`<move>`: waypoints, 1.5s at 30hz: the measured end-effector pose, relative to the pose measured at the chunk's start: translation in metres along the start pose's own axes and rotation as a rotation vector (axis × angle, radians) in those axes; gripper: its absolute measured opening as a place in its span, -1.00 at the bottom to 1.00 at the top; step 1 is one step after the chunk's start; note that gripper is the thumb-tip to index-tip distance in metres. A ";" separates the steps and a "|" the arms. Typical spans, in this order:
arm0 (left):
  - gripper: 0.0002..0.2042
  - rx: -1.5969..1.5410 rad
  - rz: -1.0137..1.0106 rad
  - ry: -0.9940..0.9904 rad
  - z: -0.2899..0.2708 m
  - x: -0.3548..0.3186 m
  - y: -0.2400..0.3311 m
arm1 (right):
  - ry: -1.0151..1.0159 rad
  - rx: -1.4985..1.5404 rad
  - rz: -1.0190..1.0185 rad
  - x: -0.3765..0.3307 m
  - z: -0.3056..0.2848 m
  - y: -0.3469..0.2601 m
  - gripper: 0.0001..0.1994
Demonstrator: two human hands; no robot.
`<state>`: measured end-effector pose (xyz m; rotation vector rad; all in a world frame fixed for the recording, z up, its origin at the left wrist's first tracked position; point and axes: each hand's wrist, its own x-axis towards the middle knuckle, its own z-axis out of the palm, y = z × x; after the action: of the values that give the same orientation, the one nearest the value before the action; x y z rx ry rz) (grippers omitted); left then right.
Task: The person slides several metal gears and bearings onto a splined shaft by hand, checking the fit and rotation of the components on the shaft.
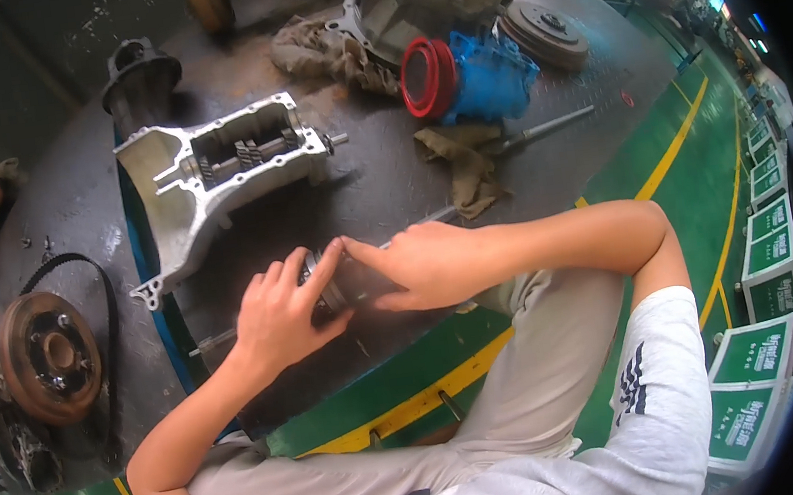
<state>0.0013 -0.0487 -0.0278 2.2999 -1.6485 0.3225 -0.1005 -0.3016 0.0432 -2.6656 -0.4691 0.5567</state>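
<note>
Both hands meet mid-frame: left hand [278, 313] grasps the gear shaft [331, 292] lying on the dark floor [378, 180]; right hand [424, 266] pinches its ring. Best kept square, steady, fingers off teeth.

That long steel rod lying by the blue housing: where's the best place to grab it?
Probably at its bare middle, coming from above with fingers across it. The steel rod lies flat on the dark floor; its near end runs under the tan rag, and its far end sits clear of the blue housing.
</note>
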 end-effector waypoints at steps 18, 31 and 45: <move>-0.09 -0.011 0.010 0.010 0.003 -0.005 -0.002 | -0.053 0.066 -0.036 0.006 -0.004 0.005 0.05; -0.06 -0.017 -0.009 -0.037 -0.002 -0.005 0.000 | -0.332 0.254 -0.131 -0.034 -0.037 -0.017 -0.60; -0.04 -0.032 0.008 0.011 0.004 -0.006 -0.001 | -0.164 0.131 0.057 -0.009 0.006 -0.004 -0.02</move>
<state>0.0003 -0.0447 -0.0339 2.2648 -1.6463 0.3071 -0.1122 -0.2997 0.0432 -2.5261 -0.3890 0.7987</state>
